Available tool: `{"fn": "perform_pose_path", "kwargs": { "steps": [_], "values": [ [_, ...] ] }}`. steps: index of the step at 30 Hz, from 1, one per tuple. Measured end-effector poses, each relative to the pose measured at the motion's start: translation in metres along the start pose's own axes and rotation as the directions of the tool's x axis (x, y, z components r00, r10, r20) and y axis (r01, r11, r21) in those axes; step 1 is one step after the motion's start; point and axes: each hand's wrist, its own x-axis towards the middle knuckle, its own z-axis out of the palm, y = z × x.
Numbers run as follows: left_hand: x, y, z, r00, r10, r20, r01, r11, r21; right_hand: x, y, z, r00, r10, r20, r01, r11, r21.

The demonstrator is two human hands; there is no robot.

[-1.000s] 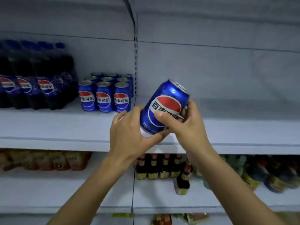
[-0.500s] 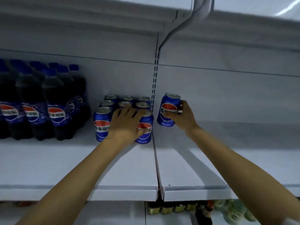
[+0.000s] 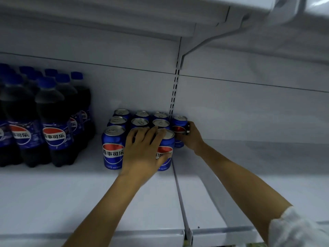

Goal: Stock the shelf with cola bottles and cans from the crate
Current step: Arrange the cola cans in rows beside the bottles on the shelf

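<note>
White shelf (image 3: 62, 202) holds bottles (image 3: 53, 125), cans (image 3: 113, 147); right hand (image 3: 193, 138) grips can (image 3: 179, 122), left hand (image 3: 144, 150) flat on cans.

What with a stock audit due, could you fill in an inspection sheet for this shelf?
Surface: white shelf, two boards meeting at a seam.
Job's things: cans upright in three rows; held can upright beside them, on the right board; bottles upright at left.
Clutter: nothing seen.
Hands: left hand rests on the front cans; right hand grips the held can.
Cables: nothing seen.
Surroundings: white back panel, slotted upright, bracket under an upper shelf.
</note>
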Motion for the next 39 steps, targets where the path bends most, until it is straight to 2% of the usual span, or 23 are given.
{"fn": "perform_pose_path", "kwargs": {
  "steps": [11, 13, 16, 18, 24, 27, 31, 34, 36, 39],
  "values": [
    [0.000, 0.002, 0.000, 1.000, -0.025, 0.001, 0.025, 1.000, 0.008, 0.012, 0.000, 0.010, 1.000, 0.004, 0.000, -0.004, 1.000, -0.012],
    [0.000, 0.003, -0.001, 0.999, -0.034, 0.014, 0.034, 0.999, 0.017, 0.011, -0.002, 0.011, 1.000, -0.012, -0.004, 0.012, 0.997, -0.080],
    [0.000, 0.004, -0.004, 0.999, -0.048, 0.024, 0.047, 0.999, 0.018, 0.010, -0.005, 0.009, 1.000, -0.030, 0.010, 0.031, 0.947, -0.320],
    [0.001, 0.005, -0.005, 0.998, -0.050, 0.024, 0.049, 0.998, 0.025, 0.014, -0.006, 0.005, 0.999, -0.020, 0.029, 0.031, 0.908, -0.419],
    [0.000, 0.005, -0.005, 0.998, -0.047, 0.030, 0.046, 0.998, 0.033, 0.011, -0.006, 0.004, 0.999, 0.030, 0.010, -0.022, 0.882, -0.471],
    [0.002, 0.006, -0.006, 0.999, -0.035, 0.015, 0.034, 0.998, 0.046, 0.012, -0.009, 0.006, 0.998, 0.050, 0.024, -0.034, 0.885, -0.464],
    [0.004, 0.011, -0.014, 0.999, -0.032, 0.043, 0.029, 0.998, 0.060, 0.014, -0.017, -0.006, 0.984, 0.135, 0.112, -0.067, 0.880, -0.470],
    [0.002, 0.028, -0.021, 0.998, -0.051, 0.028, 0.051, 0.999, 0.016, -0.002, -0.023, -0.030, 0.981, 0.149, 0.122, -0.077, 0.885, -0.459],
    [0.006, 0.053, -0.029, 0.997, -0.075, 0.014, 0.076, 0.995, -0.059, -0.030, -0.025, -0.053, 0.984, 0.118, 0.132, -0.057, 0.915, -0.399],
    [0.011, 0.117, -0.048, 0.998, -0.054, 0.027, 0.059, 0.972, -0.227, -0.090, -0.019, -0.097, 0.982, 0.068, 0.176, -0.035, 0.982, -0.184]
  ]
}}
